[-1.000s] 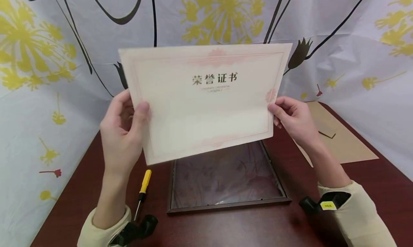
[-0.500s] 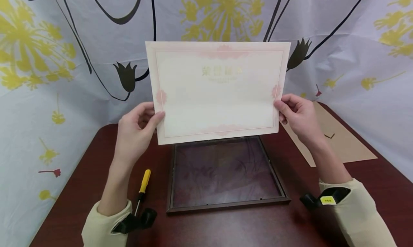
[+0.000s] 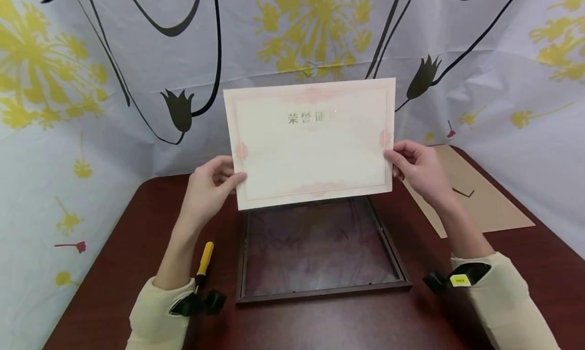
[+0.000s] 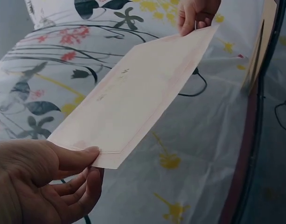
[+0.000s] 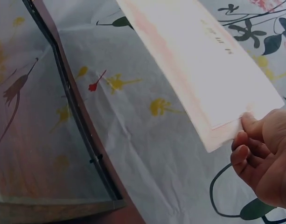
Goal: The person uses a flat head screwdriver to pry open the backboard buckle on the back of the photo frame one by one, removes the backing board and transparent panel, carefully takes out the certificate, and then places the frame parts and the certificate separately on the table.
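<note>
A cream certificate (image 3: 315, 152) with a pink border and gold Chinese lettering is held up in the air, its printed face toward me. My left hand (image 3: 211, 190) pinches its left edge, thumb on the front. On the opposite edge, my right hand (image 3: 420, 169) pinches it the same way. Below and nearer to me, a dark picture frame (image 3: 324, 292) lies flat on the table, a glossy clear pane inside it; the sheet hides its far edge. The left wrist view has the certificate (image 4: 133, 93) stretched between both hands. Glare whitens the certificate (image 5: 203, 70) in the right wrist view.
A screwdriver (image 3: 205, 258) with a yellow handle lies left of the frame, partly behind the left wrist camera. On the right of the dark red table (image 3: 151, 213) lies a tan backing board (image 3: 484, 202) with a dark bent stand mark. Patterned cloth (image 3: 137, 45) hangs behind.
The certificate has swung from tilted and close to nearly level and farther away, then dropped a little. My left hand has moved right and away from me; the right hand shifted only slightly.
</note>
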A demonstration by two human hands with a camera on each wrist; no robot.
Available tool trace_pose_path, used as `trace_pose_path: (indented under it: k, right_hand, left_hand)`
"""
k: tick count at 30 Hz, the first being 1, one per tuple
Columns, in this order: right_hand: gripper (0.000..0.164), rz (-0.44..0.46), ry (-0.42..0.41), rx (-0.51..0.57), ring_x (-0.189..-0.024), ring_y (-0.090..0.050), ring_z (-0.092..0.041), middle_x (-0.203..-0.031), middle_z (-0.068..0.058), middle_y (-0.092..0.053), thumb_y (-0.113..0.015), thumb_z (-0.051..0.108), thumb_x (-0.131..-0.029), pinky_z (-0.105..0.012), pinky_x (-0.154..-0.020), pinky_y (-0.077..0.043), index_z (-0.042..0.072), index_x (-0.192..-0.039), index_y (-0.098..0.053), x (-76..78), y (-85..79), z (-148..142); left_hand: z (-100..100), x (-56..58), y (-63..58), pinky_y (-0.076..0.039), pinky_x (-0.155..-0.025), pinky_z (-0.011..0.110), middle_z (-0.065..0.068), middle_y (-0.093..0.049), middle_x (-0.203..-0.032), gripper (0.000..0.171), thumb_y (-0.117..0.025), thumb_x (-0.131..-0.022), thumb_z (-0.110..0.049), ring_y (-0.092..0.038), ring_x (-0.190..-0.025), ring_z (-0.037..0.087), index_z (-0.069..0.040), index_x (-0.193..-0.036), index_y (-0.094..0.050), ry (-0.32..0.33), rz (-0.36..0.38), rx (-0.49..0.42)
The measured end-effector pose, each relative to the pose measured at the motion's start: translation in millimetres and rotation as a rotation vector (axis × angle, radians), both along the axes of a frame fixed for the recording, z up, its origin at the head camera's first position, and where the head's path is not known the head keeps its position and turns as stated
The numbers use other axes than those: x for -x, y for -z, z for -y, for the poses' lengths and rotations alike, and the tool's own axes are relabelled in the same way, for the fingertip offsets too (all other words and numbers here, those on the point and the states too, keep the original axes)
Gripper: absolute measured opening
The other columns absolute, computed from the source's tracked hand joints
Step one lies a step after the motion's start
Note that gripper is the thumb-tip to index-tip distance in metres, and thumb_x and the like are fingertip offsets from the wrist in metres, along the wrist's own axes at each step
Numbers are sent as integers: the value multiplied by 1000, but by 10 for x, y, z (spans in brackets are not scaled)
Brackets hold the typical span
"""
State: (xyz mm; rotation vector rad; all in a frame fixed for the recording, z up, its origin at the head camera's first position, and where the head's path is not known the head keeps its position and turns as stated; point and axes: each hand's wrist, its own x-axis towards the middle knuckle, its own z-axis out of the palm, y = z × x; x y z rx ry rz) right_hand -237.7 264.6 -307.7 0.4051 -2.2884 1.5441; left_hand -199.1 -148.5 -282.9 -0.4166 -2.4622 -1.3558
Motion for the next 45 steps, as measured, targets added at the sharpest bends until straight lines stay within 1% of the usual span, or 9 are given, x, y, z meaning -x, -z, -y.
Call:
trace_pose_path:
  k: [5,8,12,17,22,25,30,35,45]
  right_hand:
    - [19,82,-18,-113,-58,-53,-14,-67,-2,-58,-62,9,-101,-22,-50,-45,-9,-106,-64,65,93,-33]
    - [20,116,-23,-176,-59,-55,-18,-68,-9,-60,-65,13,-100,-24,-51,-47,-6,-105,-66,91,165,-40]
    - [24,165,-29,-258,-59,-56,-23,-69,-14,-61,-67,21,-99,-27,-52,-47,-2,-103,-67,125,292,-45]
    - [30,268,-36,-342,-59,-54,-22,-69,-10,-59,-65,30,-101,-30,-52,-44,0,-107,-65,174,491,-38]
    - [30,289,-54,-376,-59,-56,-18,-67,-8,-60,-64,26,-101,-30,-54,-45,-3,-110,-64,234,649,-15]
    - [27,291,-50,-384,-57,-56,-18,-66,-8,-60,-64,23,-101,-31,-53,-46,-3,-109,-64,274,721,-10]
    - [26,317,-44,-405,-57,-55,-20,-68,-10,-61,-64,23,-101,-31,-53,-47,-2,-109,-64,325,779,5]
    - [27,337,-51,-429,-59,-56,-22,-69,-11,-60,-62,23,-102,-32,-54,-47,-3,-111,-63,323,763,-11]
    - [24,322,-89,-423,-56,-54,-18,-66,-6,-57,-63,20,-101,-32,-52,-47,-3,-108,-62,272,728,-36]
  left_hand:
    - [11,145,192,-54,-66,26,14,-71,-90,22,-72,-96,-16,-66,-76,28,2,-108,-71,-20,108,35]
    - [26,217,308,-54,-67,29,13,-70,-88,22,-72,-96,-18,-66,-77,32,2,-106,-70,0,166,25]
    - [29,289,442,-55,-69,38,13,-69,-86,22,-71,-96,-18,-64,-75,32,2,-105,-69,20,239,15]
    - [10,368,605,-53,-68,37,13,-68,-87,20,-69,-97,-16,-64,-74,27,2,-106,-69,19,293,46]
    - [-32,440,727,-49,-73,35,14,-68,-98,22,-66,-99,-17,-63,-88,29,2,-109,-68,-6,326,90]
    - [-63,487,776,-48,-78,38,16,-67,-106,24,-64,-100,-18,-60,-95,29,1,-112,-67,-15,346,117]
    - [-67,541,825,-46,-75,37,18,-65,-109,25,-62,-100,-18,-57,-89,28,3,-115,-65,-21,377,162]
    - [-72,555,823,-44,-73,37,18,-64,-110,26,-62,-100,-18,-54,-85,27,3,-116,-65,-33,395,193]
    - [-74,551,823,-48,-77,41,19,-64,-112,26,-61,-100,-18,-58,-92,29,3,-114,-64,-5,424,226]
